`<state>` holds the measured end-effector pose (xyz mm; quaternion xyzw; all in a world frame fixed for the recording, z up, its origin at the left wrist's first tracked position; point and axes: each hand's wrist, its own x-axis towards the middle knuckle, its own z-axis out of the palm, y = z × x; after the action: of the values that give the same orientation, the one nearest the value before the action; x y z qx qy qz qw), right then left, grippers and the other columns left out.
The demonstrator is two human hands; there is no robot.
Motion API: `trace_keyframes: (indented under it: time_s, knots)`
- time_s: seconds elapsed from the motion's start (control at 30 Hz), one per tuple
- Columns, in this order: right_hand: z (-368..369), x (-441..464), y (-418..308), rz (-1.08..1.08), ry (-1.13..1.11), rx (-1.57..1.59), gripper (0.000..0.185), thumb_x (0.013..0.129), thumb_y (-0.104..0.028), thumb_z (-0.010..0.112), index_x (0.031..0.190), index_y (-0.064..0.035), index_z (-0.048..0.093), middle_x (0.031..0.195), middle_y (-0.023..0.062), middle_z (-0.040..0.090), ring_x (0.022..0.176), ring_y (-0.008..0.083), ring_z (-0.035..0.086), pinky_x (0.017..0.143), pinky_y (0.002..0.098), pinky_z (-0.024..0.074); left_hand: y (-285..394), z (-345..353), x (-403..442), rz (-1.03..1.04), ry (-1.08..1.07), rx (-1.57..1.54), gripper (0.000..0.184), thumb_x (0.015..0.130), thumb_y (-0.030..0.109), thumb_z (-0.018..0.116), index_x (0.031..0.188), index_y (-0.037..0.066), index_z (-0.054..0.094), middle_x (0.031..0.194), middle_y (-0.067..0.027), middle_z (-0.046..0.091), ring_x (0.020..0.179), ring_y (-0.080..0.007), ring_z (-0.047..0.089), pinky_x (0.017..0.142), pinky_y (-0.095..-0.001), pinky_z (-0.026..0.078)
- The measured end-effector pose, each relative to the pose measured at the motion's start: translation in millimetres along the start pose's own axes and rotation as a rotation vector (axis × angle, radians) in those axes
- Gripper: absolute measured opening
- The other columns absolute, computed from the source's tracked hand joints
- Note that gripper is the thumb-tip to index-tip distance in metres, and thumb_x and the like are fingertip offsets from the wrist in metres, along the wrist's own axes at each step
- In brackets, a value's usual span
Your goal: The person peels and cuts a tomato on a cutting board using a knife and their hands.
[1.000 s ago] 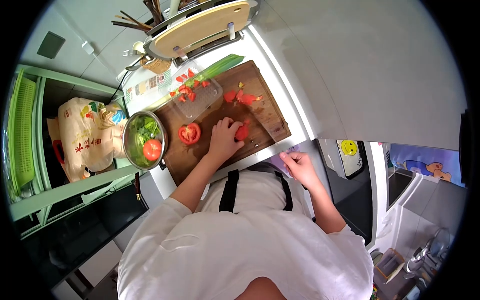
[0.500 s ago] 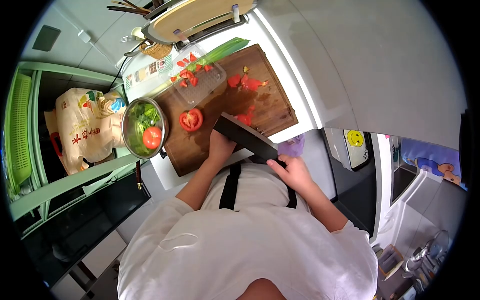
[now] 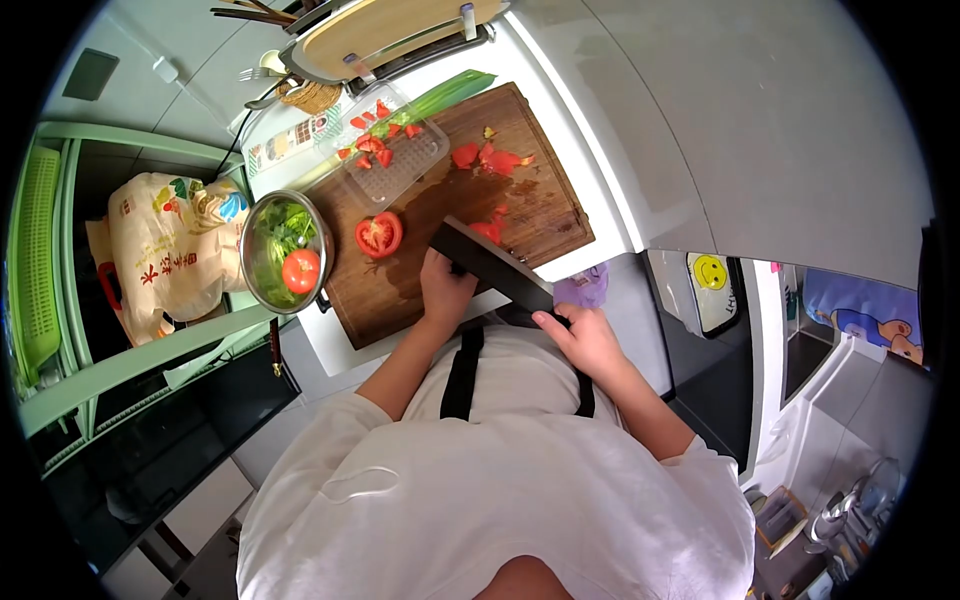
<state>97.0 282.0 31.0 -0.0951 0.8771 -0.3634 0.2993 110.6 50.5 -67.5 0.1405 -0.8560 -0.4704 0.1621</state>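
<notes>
A broad dark knife (image 3: 495,266) is tilted over the near edge of the wooden cutting board (image 3: 400,290). My right hand (image 3: 585,338) is wrapped round its handle end. My left hand (image 3: 446,286) is close against the blade's other end, its fingers partly hidden behind the blade. Just beyond the blade lie red tomato pieces (image 3: 489,230). A halved tomato (image 3: 379,235) rests cut face up on the board's left part, and more tomato scraps (image 3: 490,158) lie farther back. Cut tomato chunks (image 3: 375,149) sit in a clear plastic tray (image 3: 405,172).
A metal bowl (image 3: 251,262) with greens and a whole tomato stands left of the board. A long green onion (image 3: 450,93) lies along the back. Behind are a rack with a light board (image 3: 385,38) and a small basket (image 3: 311,97). Purple bag (image 3: 583,287) at right.
The knife has come up, turned broadside over the board's near edge, since the first frame. My left hand has left the tomato pieces and drawn back to the blade. Little differs from half a second ago.
</notes>
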Motion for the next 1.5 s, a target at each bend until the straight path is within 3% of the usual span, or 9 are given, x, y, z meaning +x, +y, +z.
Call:
trace_keyframes:
  time_s: [0.33,0.4,0.5,0.63,0.7,1.0,1.3,1.4,1.5]
  knots:
    - [2.4,5.4,-9.2,-0.063,0.060,-0.177,0.058,0.087,-0.056,0.063,0.082,0.0015,0.068,0.067,0.0252,0.063,0.066,0.0439,0.063,0.060,0.0491,0.0511,-3.1,2.1,-1.7,0.024,0.033,-0.066,0.027,0.076,0.002,0.072,0.102,-0.001,0.064,0.096,-0.0164,0.070,0.090,-0.0311,0.069,0.079,-0.0365,0.054]
    - [2.8,6.8,-10.0,-0.078,0.075,-0.202,0.055,0.087,-0.052,0.066,0.083,0.0029,0.068,0.065,0.0245,0.062,0.065,0.0438,0.062,0.059,0.0475,0.0504,-3.4,3.5,-1.8,0.054,0.054,-0.062,0.026,0.076,0.003,0.072,0.101,-0.001,0.065,0.095,-0.0166,0.070,0.090,-0.0323,0.069,0.080,-0.0375,0.053]
    - [5.7,11.4,-10.0,-0.102,0.107,-0.200,0.054,0.086,-0.051,0.068,0.083,0.0031,0.067,0.063,0.0240,0.061,0.063,0.0437,0.061,0.059,0.0472,0.0501,-8.6,3.4,-2.0,0.032,-0.017,-0.076,0.036,0.074,0.004,0.073,0.108,0.000,0.063,0.105,-0.0185,0.066,0.100,-0.0370,0.064,0.087,-0.0396,0.050]
    - [7.0,13.2,-7.6,-0.125,0.126,-0.224,0.062,0.087,-0.060,0.060,0.077,0.0003,0.066,0.064,0.0236,0.063,0.064,0.0426,0.064,0.059,0.0488,0.0516,0.3,3.4,-0.9,-0.022,0.011,-0.120,0.035,0.075,0.005,0.073,0.108,0.000,0.063,0.103,-0.0181,0.067,0.099,-0.0354,0.065,0.087,-0.0393,0.051]
    - [1.8,11.2,-8.2,-0.093,0.095,-0.242,0.062,0.087,-0.061,0.060,0.076,0.0002,0.066,0.063,0.0234,0.063,0.063,0.0422,0.064,0.059,0.0485,0.0516,6.5,4.7,0.0,-0.021,0.066,-0.107,0.031,0.076,0.006,0.073,0.105,-0.001,0.064,0.098,-0.0172,0.069,0.094,-0.0329,0.068,0.083,-0.0386,0.052]
    - [5.3,25.3,-11.8,-0.158,0.135,-0.286,0.062,0.086,-0.062,0.061,0.073,-0.0007,0.065,0.061,0.0221,0.062,0.060,0.0408,0.063,0.057,0.0481,0.0516,-3.1,6.3,0.8,-0.003,0.039,-0.142,0.032,0.077,0.005,0.072,0.106,-0.002,0.063,0.099,-0.0155,0.069,0.093,-0.0312,0.067,0.085,-0.0379,0.052]
    - [-3.2,21.2,-9.5,-0.102,0.142,-0.211,0.061,0.084,-0.060,0.064,0.074,-0.0005,0.066,0.060,0.0201,0.062,0.062,0.0397,0.064,0.058,0.0469,0.0511,-5.5,29.6,5.6,-0.054,0.213,-0.182,0.038,0.080,0.009,0.073,0.115,0.000,0.060,0.109,-0.0120,0.066,0.104,-0.0252,0.062,0.094,-0.0376,0.046]
    - [-7.2,16.9,-12.3,-0.107,0.093,-0.171,0.060,0.084,-0.059,0.065,0.073,-0.0004,0.066,0.060,0.0201,0.062,0.062,0.0399,0.064,0.059,0.0467,0.0509,-11.0,27.2,0.3,-0.080,0.104,-0.322,0.040,0.076,0.008,0.075,0.112,0.000,0.061,0.105,-0.0153,0.064,0.104,-0.0326,0.061,0.094,-0.0400,0.046]
    - [-7.3,16.5,-12.0,-0.101,0.071,-0.167,0.056,0.083,-0.054,0.069,0.079,0.0018,0.067,0.061,0.0209,0.061,0.061,0.0390,0.062,0.058,0.0442,0.0500,-2.9,21.2,-1.8,-0.102,0.081,-0.361,0.034,0.076,0.007,0.074,0.107,0.001,0.063,0.105,-0.0140,0.065,0.102,-0.0307,0.061,0.092,-0.0396,0.046]
